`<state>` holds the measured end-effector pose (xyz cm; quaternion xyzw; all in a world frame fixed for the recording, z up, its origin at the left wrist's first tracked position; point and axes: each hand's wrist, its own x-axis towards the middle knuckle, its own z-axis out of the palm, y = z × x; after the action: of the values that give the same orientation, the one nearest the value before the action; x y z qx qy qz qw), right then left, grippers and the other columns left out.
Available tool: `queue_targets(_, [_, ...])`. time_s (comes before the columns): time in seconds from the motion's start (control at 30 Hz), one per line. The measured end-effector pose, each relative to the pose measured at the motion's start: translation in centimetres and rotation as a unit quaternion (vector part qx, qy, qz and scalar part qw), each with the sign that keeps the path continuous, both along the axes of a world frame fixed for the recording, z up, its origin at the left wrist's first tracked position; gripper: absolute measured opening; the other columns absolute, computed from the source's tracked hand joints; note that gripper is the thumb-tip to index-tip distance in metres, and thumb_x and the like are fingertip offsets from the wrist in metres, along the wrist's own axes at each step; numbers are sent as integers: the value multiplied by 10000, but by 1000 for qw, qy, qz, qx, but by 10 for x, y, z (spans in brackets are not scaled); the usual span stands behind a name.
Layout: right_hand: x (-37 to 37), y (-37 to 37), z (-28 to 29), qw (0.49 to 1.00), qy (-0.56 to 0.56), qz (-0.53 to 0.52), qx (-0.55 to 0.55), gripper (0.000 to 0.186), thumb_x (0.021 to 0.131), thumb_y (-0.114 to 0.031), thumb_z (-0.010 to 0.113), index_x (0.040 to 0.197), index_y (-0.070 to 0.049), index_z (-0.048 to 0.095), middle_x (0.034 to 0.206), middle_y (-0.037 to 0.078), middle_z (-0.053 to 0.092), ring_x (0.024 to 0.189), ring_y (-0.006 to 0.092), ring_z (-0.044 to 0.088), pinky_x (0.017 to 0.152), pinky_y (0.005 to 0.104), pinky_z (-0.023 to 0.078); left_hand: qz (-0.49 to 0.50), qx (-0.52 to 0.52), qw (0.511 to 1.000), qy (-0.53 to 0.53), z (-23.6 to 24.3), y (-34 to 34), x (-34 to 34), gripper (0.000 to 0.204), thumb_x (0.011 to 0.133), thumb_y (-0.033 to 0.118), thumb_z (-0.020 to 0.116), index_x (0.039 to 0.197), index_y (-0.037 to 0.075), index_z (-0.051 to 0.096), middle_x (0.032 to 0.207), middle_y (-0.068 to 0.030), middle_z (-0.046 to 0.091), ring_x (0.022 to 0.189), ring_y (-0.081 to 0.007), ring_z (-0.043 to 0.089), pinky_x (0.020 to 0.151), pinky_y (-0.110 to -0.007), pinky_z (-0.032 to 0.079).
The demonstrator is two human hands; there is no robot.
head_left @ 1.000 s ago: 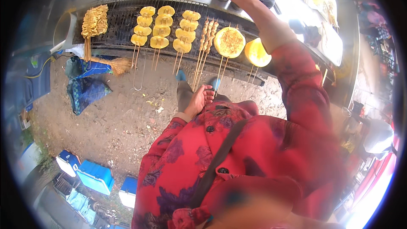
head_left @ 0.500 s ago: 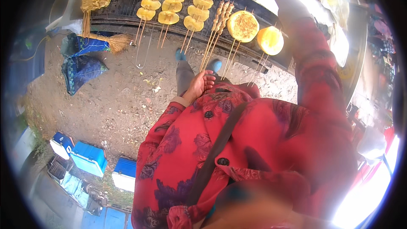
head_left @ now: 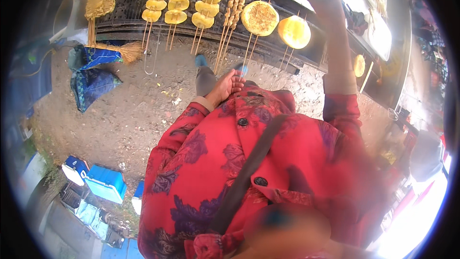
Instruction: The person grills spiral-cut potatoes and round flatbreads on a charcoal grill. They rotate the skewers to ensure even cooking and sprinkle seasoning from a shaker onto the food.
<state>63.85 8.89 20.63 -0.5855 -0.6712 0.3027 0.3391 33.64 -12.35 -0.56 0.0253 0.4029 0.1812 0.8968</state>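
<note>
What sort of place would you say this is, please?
Probably an outdoor grilled-food stall: skewered food lies across a long grill, with bare dirt underfoot and cool boxes nearby.

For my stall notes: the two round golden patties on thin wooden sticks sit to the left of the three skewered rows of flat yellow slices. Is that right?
Not quite. The head view shows the two round golden patties on thin wooden sticks to the right of the three skewered rows of flat yellow slices.
</note>
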Motion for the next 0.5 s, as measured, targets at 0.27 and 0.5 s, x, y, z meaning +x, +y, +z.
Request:
queue_targets(0.27, [-31,-45,-33,893,430,-84,-105,500,805,-268,680,1135,35,459,1011,116,570,873,185,605,742,280,504,29,27,999,17,-4,-5,9,383,962,384,361,1141,69,487,913,-83,620,717,-140,605,617,-271,518])
queue_targets(0.5, [-60,-34,-11,907,354,-170,-154,545,769,-351,713,1122,2,493,977,60,568,885,112,551,729,243,455,57,21,998,28,-6,-11,14,374,960,371,370,1144,70,495,916,-81,621,712,-143,609,605,-270,512])
